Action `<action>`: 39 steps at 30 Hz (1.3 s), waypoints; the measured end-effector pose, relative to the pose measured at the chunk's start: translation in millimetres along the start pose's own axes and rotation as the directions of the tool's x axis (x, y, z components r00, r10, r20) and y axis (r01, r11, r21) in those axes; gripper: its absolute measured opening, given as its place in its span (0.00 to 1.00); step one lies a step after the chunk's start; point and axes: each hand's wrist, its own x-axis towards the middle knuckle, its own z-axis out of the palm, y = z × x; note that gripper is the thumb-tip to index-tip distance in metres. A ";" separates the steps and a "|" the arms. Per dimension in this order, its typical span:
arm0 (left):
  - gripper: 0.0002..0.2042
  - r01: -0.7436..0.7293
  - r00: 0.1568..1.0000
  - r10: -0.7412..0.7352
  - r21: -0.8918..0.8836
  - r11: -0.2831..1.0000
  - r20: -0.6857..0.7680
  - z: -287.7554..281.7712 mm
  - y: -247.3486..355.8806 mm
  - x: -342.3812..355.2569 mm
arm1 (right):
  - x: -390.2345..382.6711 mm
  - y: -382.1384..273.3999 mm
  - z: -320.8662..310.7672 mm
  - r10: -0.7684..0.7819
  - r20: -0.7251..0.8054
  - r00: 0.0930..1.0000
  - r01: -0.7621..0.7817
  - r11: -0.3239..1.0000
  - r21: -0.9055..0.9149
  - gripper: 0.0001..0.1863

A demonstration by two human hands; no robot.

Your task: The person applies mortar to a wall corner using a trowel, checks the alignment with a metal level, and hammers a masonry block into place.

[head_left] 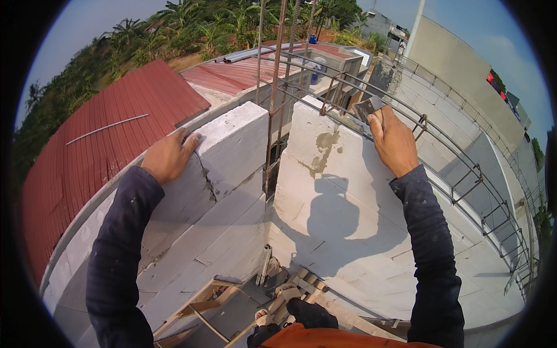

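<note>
My left hand (173,155) rests on the top edge of the left white block wall, its fingers lying over the end of a white block (235,130). A dark crack-like joint runs down the wall beside that hand. Held up at the right, my right hand (395,142) is closed round a putty knife (368,108) with a flat grey blade; its handle is mostly hidden in the fingers. The blade is by the steel bars over the right white block wall (313,174). A patch of grey mortar (324,152) marks that wall below the blade.
Upright rusty rebar (277,75) stands in the gap between the walls. A long rebar cage (452,145) runs along the right wall's top. Below are wooden planks (310,287) under my feet and a timber frame (203,298). Red metal roofing (116,127) lies beyond the left wall.
</note>
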 end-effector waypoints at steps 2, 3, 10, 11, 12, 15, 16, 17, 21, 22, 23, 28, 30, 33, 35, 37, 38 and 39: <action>0.33 0.020 1.000 -0.020 0.006 1.000 0.018 3.1 -4.7 3.0 | -8.2 -8.4 -1.0 0.002 -0.093 0.996 0.003 0.998 0.063 0.18; 0.33 0.061 0.995 -0.062 0.008 0.998 0.082 7.1 9.5 9.3 | -16.3 -4.5 -2.8 0.017 -0.133 0.991 -0.002 0.993 0.115 0.17; 0.36 0.085 0.987 -0.088 0.028 0.996 0.132 -2.1 15.5 5.9 | -104.4 -70.0 44.5 0.148 0.342 0.928 -0.366 0.198 0.909 0.14; 0.36 0.088 0.987 -0.090 0.023 0.996 0.134 -3.2 17.7 6.0 | -119.9 -81.4 58.5 0.070 0.417 0.906 -0.422 0.060 0.905 0.13; 0.36 0.097 0.985 -0.100 0.026 0.995 0.138 -3.6 18.7 5.3 | -136.1 -96.2 77.1 -0.024 0.480 0.877 -0.480 -0.083 0.873 0.12; 0.37 0.132 0.980 -0.134 0.028 0.991 0.145 4.2 9.6 5.0 | -192.5 -158.1 144.9 -0.086 0.596 0.799 -0.572 -0.416 0.707 0.11; 0.37 0.142 0.980 -0.144 0.025 0.990 0.139 4.4 8.4 5.4 | -206.8 -176.7 161.9 -0.053 0.632 0.773 -0.580 -0.462 0.671 0.10; 0.36 0.119 0.985 -0.122 0.026 0.993 0.124 8.3 8.5 8.4 | -223.3 -188.5 182.9 -0.015 0.589 0.808 -0.540 -0.420 0.730 0.10; 0.35 0.049 0.995 -0.050 0.016 0.999 0.087 12.3 6.1 12.2 | -248.8 -242.8 223.9 0.081 0.454 0.887 -0.431 -0.206 0.878 0.20; 0.35 0.036 0.996 -0.037 0.011 0.999 0.081 7.8 9.0 11.6 | -247.1 -257.1 226.9 0.091 0.432 0.897 -0.417 -0.146 0.897 0.25; 0.34 0.051 0.993 -0.051 -0.002 0.999 0.106 7.2 11.7 11.7 | -244.8 -268.0 236.7 0.157 0.276 0.948 -0.277 -0.011 0.961 0.29; 0.32 0.066 0.986 -0.056 -0.059 0.996 0.154 8.6 12.8 14.7 | -235.9 -311.7 280.8 0.264 -0.105 0.959 0.023 0.297 0.955 0.41; 0.32 0.071 0.986 -0.062 -0.058 0.996 0.154 8.5 13.6 14.8 | -234.9 -324.9 287.2 0.263 -0.090 0.961 0.008 0.297 0.955 0.43; 0.32 0.081 0.987 -0.074 -0.045 0.996 0.144 8.3 17.1 12.7 | -231.4 -342.6 291.2 0.278 -0.102 0.955 0.010 0.313 0.950 0.46; 0.33 0.097 0.985 -0.089 -0.045 0.994 0.148 9.5 13.7 11.3 | -234.1 -352.5 290.8 0.275 -0.067 0.959 -0.023 0.311 0.950 0.47; 0.33 0.110 0.982 -0.101 -0.053 0.992 0.162 9.8 12.0 11.7 | -234.6 -355.0 289.3 0.256 -0.064 0.965 -0.018 0.306 0.952 0.48; 0.33 0.102 0.984 -0.096 -0.039 0.994 0.148 10.7 9.8 12.4 | -234.3 -355.2 287.7 0.246 -0.064 0.967 -0.015 0.304 0.953 0.48; 0.34 0.095 0.987 -0.091 -0.024 0.995 0.134 12.3 5.9 13.2 | -234.2 -356.0 285.7 0.240 -0.050 0.969 -0.025 0.299 0.954 0.47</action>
